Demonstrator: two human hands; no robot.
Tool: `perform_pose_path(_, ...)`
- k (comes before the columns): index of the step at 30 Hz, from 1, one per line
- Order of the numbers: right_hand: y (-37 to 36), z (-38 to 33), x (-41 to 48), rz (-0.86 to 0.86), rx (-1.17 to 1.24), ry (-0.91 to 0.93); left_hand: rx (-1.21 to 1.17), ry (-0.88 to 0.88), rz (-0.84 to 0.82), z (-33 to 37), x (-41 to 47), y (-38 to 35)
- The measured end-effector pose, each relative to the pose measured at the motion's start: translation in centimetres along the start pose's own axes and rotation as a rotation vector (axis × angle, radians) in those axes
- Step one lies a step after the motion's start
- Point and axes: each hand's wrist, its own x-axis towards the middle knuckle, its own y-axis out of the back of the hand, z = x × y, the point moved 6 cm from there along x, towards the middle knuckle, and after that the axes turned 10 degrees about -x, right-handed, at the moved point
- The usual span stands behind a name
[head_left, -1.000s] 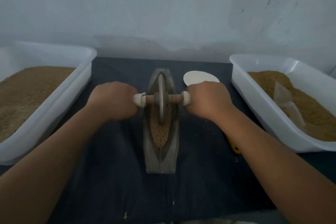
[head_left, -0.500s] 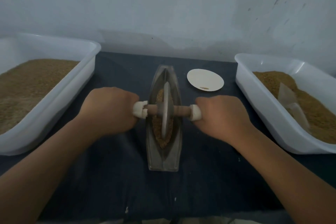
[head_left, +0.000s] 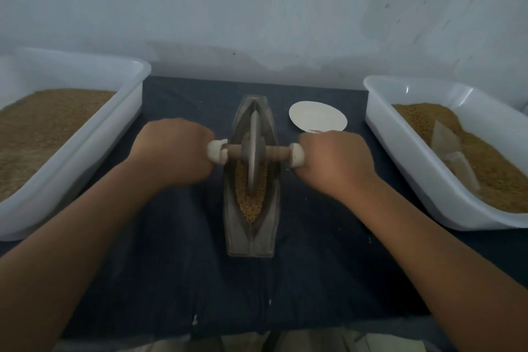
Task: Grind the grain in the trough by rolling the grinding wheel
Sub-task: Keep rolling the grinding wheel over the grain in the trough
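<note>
A narrow boat-shaped grey trough (head_left: 251, 240) lies lengthwise on the dark cloth in front of me, with golden-brown grain (head_left: 251, 206) along its groove. The grey disc of the grinding wheel (head_left: 253, 151) stands upright in the groove, over the trough's far half. A wooden axle with white end caps runs through it from side to side. My left hand (head_left: 171, 151) grips the left end of the axle and my right hand (head_left: 331, 163) grips the right end, both fists closed.
A white plastic tub (head_left: 85, 134) of brown grain stands at the left, and another white tub (head_left: 400, 137) of grain with a clear scoop stands at the right. A small white dish (head_left: 317, 116) sits behind my right hand. A pale wall closes off the back.
The wheel rolled toward me between the first two frames, then back away from me to the trough's far half. Both hands kept their grip.
</note>
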Motion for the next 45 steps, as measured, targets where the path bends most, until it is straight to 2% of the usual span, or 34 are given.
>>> perform_pose_path(5,1.2,0.0,-2.1,0.032,0.052,0.055,0.024,-0.050,0.107,0.1,-2.4,0.0)
perform_pose_path(10,-1.3,0.2,3.4,0.022,-0.048,-0.044,-0.020,0.071,0.071,-0.1,2.3,-0.1)
perform_pose_path(13,-1.8,0.5,5.6,-0.031,-0.023,-0.075,-0.027,0.080,0.068,0.0,3.5,0.1)
perform_pose_path(16,-1.3,0.4,3.2,-0.037,0.023,-0.043,0.002,0.010,0.057,0.1,2.0,0.1)
perform_pose_path(21,0.2,0.1,-1.9,-0.023,0.062,0.013,0.058,-0.138,0.137,0.2,-1.3,0.5)
perform_pose_path(28,-1.7,0.5,4.1,-0.063,0.002,-0.078,0.077,-0.003,0.234,0.0,2.7,-0.1)
perform_pose_path(30,-1.7,0.6,5.3,-0.086,0.011,-0.100,0.069,-0.003,0.202,0.2,3.7,0.3)
perform_pose_path(34,-1.4,0.4,2.3,-0.146,0.054,-0.043,0.080,-0.063,0.112,0.2,2.2,0.7)
perform_pose_path(38,0.0,0.3,-2.1,-0.037,0.059,-0.017,0.173,-0.196,0.257,0.9,-2.2,1.2)
perform_pose_path(40,0.1,0.3,-1.9,0.035,0.029,-0.014,0.161,-0.176,0.234,0.5,-1.8,0.6)
perform_pose_path(42,-0.6,0.1,-0.1,0.054,-0.025,-0.033,0.085,-0.086,0.164,-0.2,0.0,-0.3)
perform_pose_path(45,-1.2,0.2,3.8,0.046,-0.062,-0.111,0.015,0.016,0.147,-0.6,3.0,-0.5)
